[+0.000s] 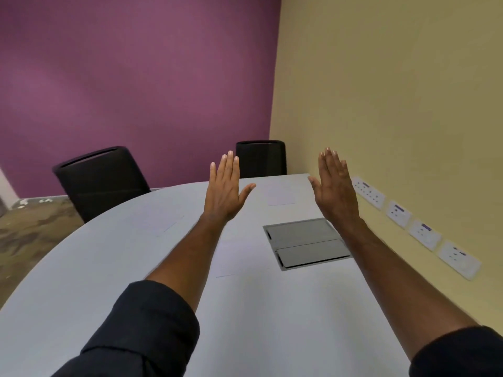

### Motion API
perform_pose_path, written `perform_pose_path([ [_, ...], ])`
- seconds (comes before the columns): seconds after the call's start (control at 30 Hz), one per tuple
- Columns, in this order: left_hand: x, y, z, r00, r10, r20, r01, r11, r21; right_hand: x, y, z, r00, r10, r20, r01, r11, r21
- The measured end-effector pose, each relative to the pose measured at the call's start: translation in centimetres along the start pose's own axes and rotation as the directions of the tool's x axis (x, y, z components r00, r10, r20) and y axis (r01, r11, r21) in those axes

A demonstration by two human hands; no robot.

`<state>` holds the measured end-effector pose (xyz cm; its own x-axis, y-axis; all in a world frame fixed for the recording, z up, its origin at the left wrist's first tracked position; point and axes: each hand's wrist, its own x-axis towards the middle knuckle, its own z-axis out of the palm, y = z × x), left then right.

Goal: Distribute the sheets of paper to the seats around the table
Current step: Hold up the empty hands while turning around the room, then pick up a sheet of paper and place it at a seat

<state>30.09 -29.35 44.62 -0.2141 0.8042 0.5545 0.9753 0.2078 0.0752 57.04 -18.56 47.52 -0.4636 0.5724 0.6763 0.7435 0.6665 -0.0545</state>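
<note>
Grey hatch (306, 242), wall sockets (424, 234)

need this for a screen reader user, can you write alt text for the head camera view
Both hands, left hand and right hand, are raised open and empty above a pale grey table. Faint sheets of paper lie in front of two black chairs at the far edge.

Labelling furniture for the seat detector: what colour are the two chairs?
Both chairs are black, shown clearly in the head view against the purple wall.
</note>
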Motion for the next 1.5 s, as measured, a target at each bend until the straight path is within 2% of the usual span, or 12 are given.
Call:
perform_pose_path([
  [0.17,2.2,-3.1,3.9,0.996,-0.081,0.022,0.082,0.996,-0.022,3.3,0.4,6.7,0.998,0.003,0.059,-0.007,0.998,0.068],
  [0.33,3.0,-6.2,10.3,0.985,-0.139,0.104,0.146,0.988,-0.056,5.2,1.1,14.4,0.989,-0.017,0.150,-0.003,0.992,0.128],
  [0.53,-0.6,-9.7,22.4,0.955,-0.118,0.274,0.130,0.991,-0.028,4.0,2.1,26.6,0.944,-0.046,0.326,-0.020,0.980,0.196],
  [0.7,-4.9,-12.3,32.0,0.908,-0.095,0.409,0.109,0.994,-0.013,0.7,2.6,37.2,0.874,-0.034,0.484,-0.087,0.970,0.225],
  [0.77,-6.5,-13.2,35.4,0.892,-0.064,0.448,0.083,0.996,-0.022,-1.2,3.0,41.3,0.808,-0.013,0.589,-0.135,0.969,0.207],
  [0.83,-8.4,-14.1,38.4,0.871,-0.049,0.488,0.071,0.997,-0.026,-3.3,3.4,45.3,0.713,-0.002,0.701,-0.148,0.977,0.154],
  [0.93,-10.9,-15.6,41.8,0.842,-0.041,0.538,0.045,0.999,0.005,-5.5,3.8,49.9,0.600,0.029,0.799,-0.172,0.981,0.093],
  [1.03,-12.5,-16.8,44.1,0.819,-0.057,0.571,0.056,0.998,0.020,-6.5,3.7,53.4,0.538,0.047,0.842,-0.213,0.974,0.082],
  [1.3,-14.9,-18.0,46.1,0.829,-0.074,0.555,0.098,0.995,-0.013,-5.4,3.3,57.8,0.576,0.044,0.816,-0.184,0.980,0.077],
  [1.5,-14.9,-17.9,46.0,0.841,-0.077,0.535,0.099,0.995,-0.013,-6.1,2.7,58.6,0.630,0.064,0.774,-0.306,0.937,0.171],
])
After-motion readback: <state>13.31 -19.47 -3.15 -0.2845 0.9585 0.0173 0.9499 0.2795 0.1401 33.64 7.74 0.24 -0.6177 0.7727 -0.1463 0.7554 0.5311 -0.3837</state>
